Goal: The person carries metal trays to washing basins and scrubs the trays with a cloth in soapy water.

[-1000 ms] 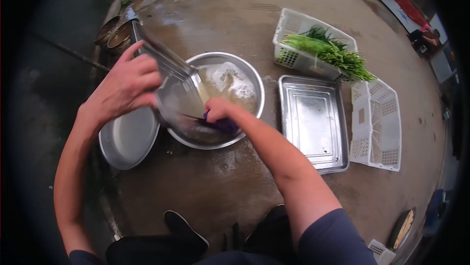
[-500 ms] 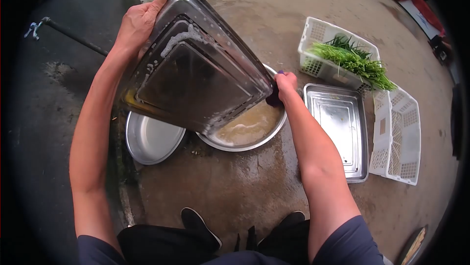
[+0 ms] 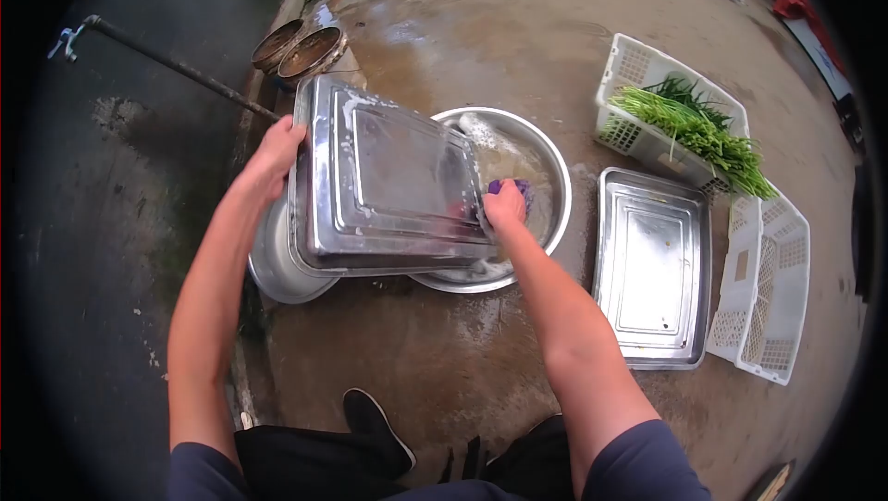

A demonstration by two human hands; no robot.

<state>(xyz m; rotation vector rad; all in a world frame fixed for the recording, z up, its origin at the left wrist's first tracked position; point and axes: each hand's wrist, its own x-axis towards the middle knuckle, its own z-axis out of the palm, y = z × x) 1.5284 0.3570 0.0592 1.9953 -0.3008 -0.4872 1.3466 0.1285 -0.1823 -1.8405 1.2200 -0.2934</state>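
My left hand (image 3: 277,157) grips the left rim of a metal tray (image 3: 398,168), which is tilted with its underside facing up and streaked with suds. The tray's right end dips over a round metal basin (image 3: 561,188) of cloudy, soapy water. Close to that end, my right hand (image 3: 505,208) is closed on a purple cloth (image 3: 520,190) just above the water. A second, smaller metal basin (image 3: 289,265) sits partly hidden beneath the tray's left side.
Another metal tray (image 3: 653,265) lies on the wet floor at right. Beside it are a white plastic crate (image 3: 777,279) and a second crate (image 3: 618,85) holding green vegetables (image 3: 689,122). Dirty buckets (image 3: 313,54) stand behind the tray, near a tap (image 3: 69,40) on a pipe.
The tray has come down and tilted flatter, its right end now low over the basin. My left hand dropped with it, while my right hand and the cloth moved down and left.
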